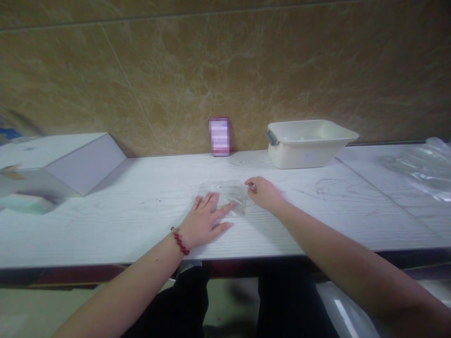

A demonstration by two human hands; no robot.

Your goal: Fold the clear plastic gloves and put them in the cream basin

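A small clear plastic bag (237, 193) lies flat on the white wood-grain table (169, 173) in front of me. My left hand (204, 220) rests palm down on its left and lower part, fingers spread, with a red bead bracelet at the wrist. At the bag's upper right corner, my right hand (261, 191) is closed in a pinch. A shiny bit of clear plastic shows between thumb and fingers there. The fingers of the left hand cover part of the bag.
A phone (219, 137) leans upright against the tiled wall (183, 70). Right of it stands a cream plastic tub (303, 152) with a grey handle. A white box (81, 162) and a pale green packet (28, 203) are at left. Clear plastic sheeting (426, 164) lies far right.
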